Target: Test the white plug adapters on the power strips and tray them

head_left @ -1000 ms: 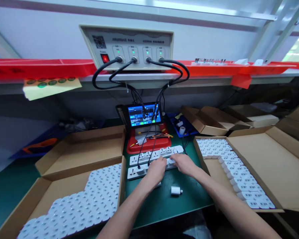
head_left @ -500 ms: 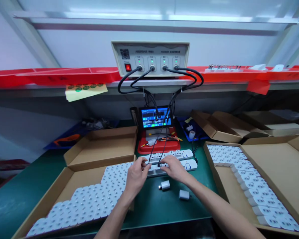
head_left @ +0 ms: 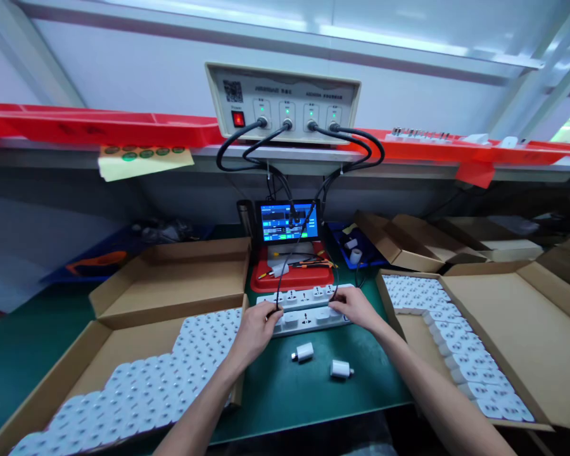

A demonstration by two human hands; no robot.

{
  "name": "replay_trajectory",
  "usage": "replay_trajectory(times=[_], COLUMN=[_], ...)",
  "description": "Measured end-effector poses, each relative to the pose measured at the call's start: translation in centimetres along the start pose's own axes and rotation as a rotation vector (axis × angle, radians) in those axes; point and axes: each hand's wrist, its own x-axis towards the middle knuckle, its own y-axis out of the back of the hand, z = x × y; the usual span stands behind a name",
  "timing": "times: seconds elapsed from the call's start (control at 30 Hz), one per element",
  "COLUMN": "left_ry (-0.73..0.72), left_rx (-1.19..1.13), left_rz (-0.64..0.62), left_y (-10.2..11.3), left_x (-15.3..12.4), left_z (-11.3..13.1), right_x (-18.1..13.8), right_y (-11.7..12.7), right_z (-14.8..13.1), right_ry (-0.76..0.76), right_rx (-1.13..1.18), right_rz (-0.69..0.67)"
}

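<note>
My left hand [head_left: 259, 324] is closed in a pinch on a thin black cable [head_left: 278, 286] at the left end of the front white power strip [head_left: 306, 323]. At that strip's right part, my right hand [head_left: 354, 307] pinches another black cable [head_left: 335, 276] near its lower end. The fingers hide both cable ends. White chargers, one of them a middle charger [head_left: 291, 316], sit in the front strip. Behind it lies a second power strip [head_left: 304, 296]. Two loose white chargers, a left one [head_left: 304, 352] and a right one [head_left: 341, 369], lie on the green table in front.
An open carton [head_left: 99, 342] with rows of white chargers stands left, another carton [head_left: 411, 329] right. Behind the strips are a red tray [head_left: 294, 278] with cables and a lit screen [head_left: 287, 221]. A tester box [head_left: 285, 104] with thick black cables sits on the shelf above.
My right hand has moved right along the front strip with its cable, widening the gap between my hands. My left hand stays by the strip's left end. The whole view has shifted slightly.
</note>
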Motion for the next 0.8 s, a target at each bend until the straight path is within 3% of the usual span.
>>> replay_trajectory(times=[0.17, 0.37, 0.8], left_ry=[-0.024, -0.020, -0.047], left_rx=[-0.046, 0.006, 0.210], left_rz=[-0.159, -0.217, -0.275], left_y=[-3.8, -7.4, -8.1], left_x=[2.1, 4.6, 4.8], left_z=[3.2, 5.1, 5.8], right_x=[-1.6, -1.8, -2.7], right_y=[1.3, 0.7, -0.3], right_z=[2.2, 2.3, 1.9], right_ry=[-0.010, 0.018, 0.079], right_rx=[-0.018, -0.036, -0.223], right_rz=[-0.009, 0.006, 0.008])
